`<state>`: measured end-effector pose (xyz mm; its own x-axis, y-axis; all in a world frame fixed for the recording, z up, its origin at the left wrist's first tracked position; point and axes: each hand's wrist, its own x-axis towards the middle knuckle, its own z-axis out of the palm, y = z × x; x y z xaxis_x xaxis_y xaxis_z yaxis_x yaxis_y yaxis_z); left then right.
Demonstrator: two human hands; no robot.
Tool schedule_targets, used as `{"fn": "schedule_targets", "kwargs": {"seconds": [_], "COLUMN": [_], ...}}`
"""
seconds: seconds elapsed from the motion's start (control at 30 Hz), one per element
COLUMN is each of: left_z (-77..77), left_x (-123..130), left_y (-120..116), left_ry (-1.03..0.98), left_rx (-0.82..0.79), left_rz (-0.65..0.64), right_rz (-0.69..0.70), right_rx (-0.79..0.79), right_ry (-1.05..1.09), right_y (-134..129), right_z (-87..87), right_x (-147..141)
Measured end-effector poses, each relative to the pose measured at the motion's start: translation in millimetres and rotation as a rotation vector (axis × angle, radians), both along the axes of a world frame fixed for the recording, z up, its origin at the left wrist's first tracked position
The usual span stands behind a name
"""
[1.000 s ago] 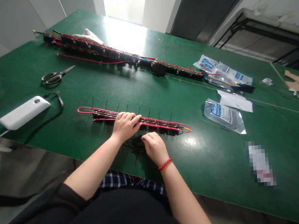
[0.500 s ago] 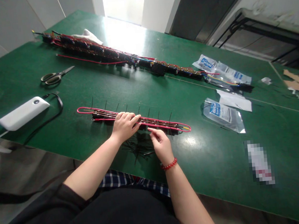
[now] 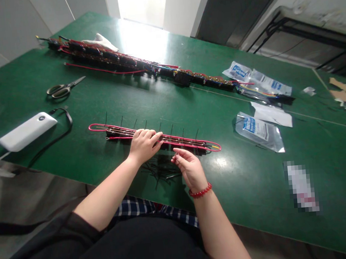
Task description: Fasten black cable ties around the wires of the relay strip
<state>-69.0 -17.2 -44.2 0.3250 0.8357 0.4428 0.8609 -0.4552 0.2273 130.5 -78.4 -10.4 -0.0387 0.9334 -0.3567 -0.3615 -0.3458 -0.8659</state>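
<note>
Wired strip: the wired strip (image 3: 174, 139) is lying on the green table (image 3: 81, 152), right of the scissors (image 3: 63, 89) and nearer the person.
Handling: its black body is looking fairly stiff and probably not very heavy; the red wire (image 3: 97, 124) looping past both ends is seeming bendy and easily snagged.
Hold: the solid middle is offering the best grip, away from the loops and upright black ties.
Left hand: the left hand (image 3: 144, 145), palm down, is grasping the strip's middle from above, forearm slanting in.
Right hand: the right hand (image 3: 189, 168) is hovering just beside the strip, fingertips drawn together; whether they are pinching anything, I cannot tell.
</note>
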Motion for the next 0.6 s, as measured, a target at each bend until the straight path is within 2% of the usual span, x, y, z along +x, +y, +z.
{"fn": "schedule_targets", "kwargs": {"seconds": [0.4,0.6], "left_z": [0.5,1.2], "left_x": [-0.2,0.0], "left_y": [0.2,0.1], "left_ry": [0.013,0.022], "left_rx": [0.012,-0.002], "left_rz": [-0.001,0.005], "right_rz": [0.023,0.087], "right_rx": [-0.016,-0.025], "right_ry": [0.005,-0.023], "right_y": [-0.9,-1.4], "right_z": [4.7,6.9], "right_x": [5.2,8.0]}}
